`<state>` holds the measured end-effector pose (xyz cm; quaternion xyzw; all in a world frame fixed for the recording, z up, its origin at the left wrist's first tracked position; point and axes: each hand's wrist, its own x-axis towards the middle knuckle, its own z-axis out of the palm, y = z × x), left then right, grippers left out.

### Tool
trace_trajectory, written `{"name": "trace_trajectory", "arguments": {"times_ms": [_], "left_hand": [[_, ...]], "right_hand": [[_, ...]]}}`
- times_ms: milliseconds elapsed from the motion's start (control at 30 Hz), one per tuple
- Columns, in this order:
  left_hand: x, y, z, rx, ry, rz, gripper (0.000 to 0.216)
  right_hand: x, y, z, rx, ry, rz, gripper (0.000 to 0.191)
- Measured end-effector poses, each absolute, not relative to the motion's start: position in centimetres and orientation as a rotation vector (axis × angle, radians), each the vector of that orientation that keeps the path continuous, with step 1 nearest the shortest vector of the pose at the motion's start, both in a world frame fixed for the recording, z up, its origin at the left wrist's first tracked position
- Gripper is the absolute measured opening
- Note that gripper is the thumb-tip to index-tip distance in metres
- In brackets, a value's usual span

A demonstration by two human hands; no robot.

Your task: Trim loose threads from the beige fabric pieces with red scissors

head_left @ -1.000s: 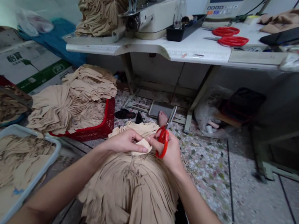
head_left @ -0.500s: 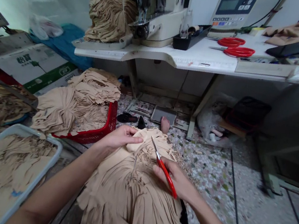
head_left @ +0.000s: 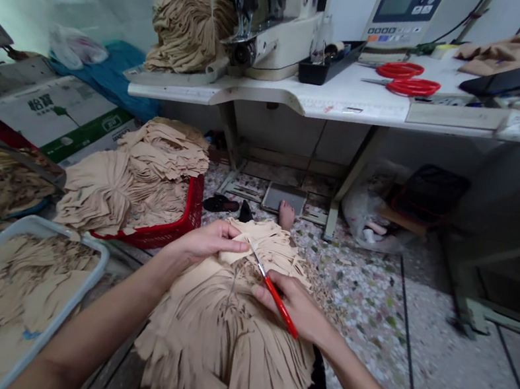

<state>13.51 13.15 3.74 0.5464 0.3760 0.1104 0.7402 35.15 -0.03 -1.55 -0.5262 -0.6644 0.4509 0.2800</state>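
Observation:
A large bundle of beige fabric pieces [head_left: 215, 334] lies across my lap, gathered near its middle by a thin tie. My left hand [head_left: 212, 238] pinches the edge of one piece at the bundle's far left, thumb on top. In my right hand [head_left: 295, 305] is a pair of scissors [head_left: 278, 304] with red handles. Their metal blades point up and left, and the tips are close to my left thumb, at the held fabric. Whether the blades touch the cloth I cannot tell.
Ahead stands a white sewing table [head_left: 346, 106] with a sewing machine [head_left: 279, 30], a fabric stack [head_left: 184, 20] and red-handled scissors [head_left: 406, 79]. To the left are a red basket [head_left: 192, 213] full of fabric and a pale plastic bin [head_left: 101, 254]. A bare foot [head_left: 286, 215] is by the pedal [head_left: 277, 195].
My right hand has brought the scissors a little to the left, so their tips are nearer my left thumb. The left hand keeps its pinch on the fabric.

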Motion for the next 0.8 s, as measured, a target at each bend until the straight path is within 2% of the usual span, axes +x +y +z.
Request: {"name": "trace_trajectory", "arguments": {"times_ms": [167, 400, 667, 800], "left_hand": [[13.3, 13.3, 3.4, 1.220, 0.848, 0.238, 0.032], [13.0, 12.8, 2.6, 1.239, 0.864, 0.223, 0.035], [13.4, 12.3, 3.0, 1.198, 0.880, 0.313, 0.030], [13.0, 12.2, 3.1, 1.166, 0.880, 0.296, 0.031]], "right_hand": [[35.3, -0.2, -3.8, -1.471, -1.642, 1.230, 0.053], [35.0, -0.8, -5.6, -1.477, -1.427, 1.293, 0.054], [34.6, -2.0, -2.4, -1.187, -1.442, 1.590, 0.048], [34.4, -2.0, -1.3, -1.174, -1.540, 1.535, 0.050]]}}
